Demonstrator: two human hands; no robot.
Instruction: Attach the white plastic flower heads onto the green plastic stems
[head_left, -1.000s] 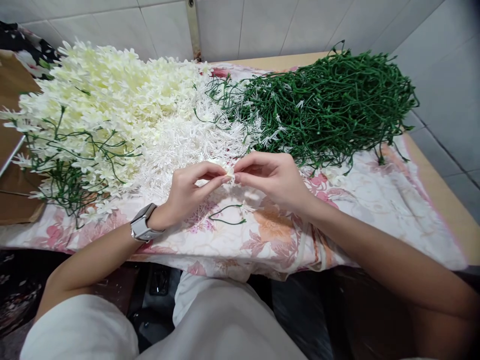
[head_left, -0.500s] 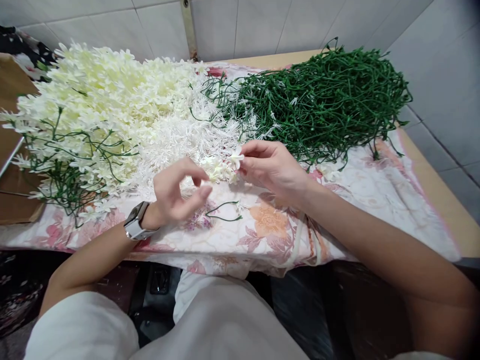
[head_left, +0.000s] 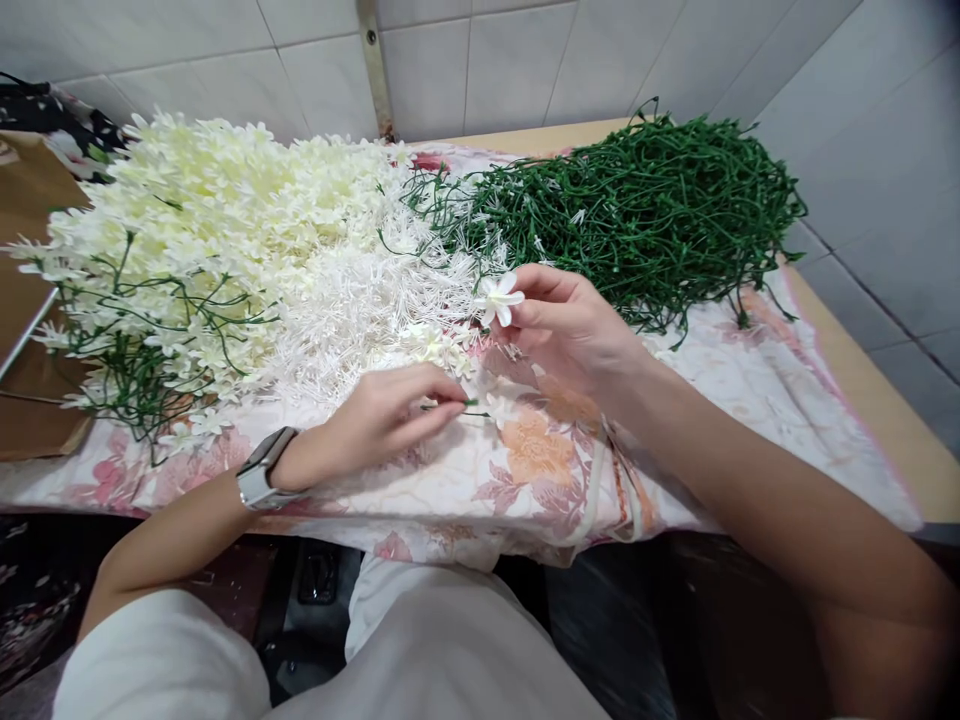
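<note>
Between the thumb and fingertips of my right hand is a white artificial flower, its petals spread and facing me. My left hand is low over the cloth, thumb and finger pinched on a thin green plastic stem. Just right of those fingertips a small white flower lies on the cloth, close to the stem's end. Behind my hands spreads a heap of thin white plastic pieces, with a few loose cream blossoms at its near edge.
A big pile of cream-white flowers fills the back left, with several green stems at its front. Tangled green stems are heaped at the back right. A cardboard box stands at the left. Floral cloth covers the table; tiled walls rise behind.
My left hand has come down and right, and now pinches the green stem that lay on the cloth. My right hand has lifted its flower slightly rightward, away from the loose blossoms.
</note>
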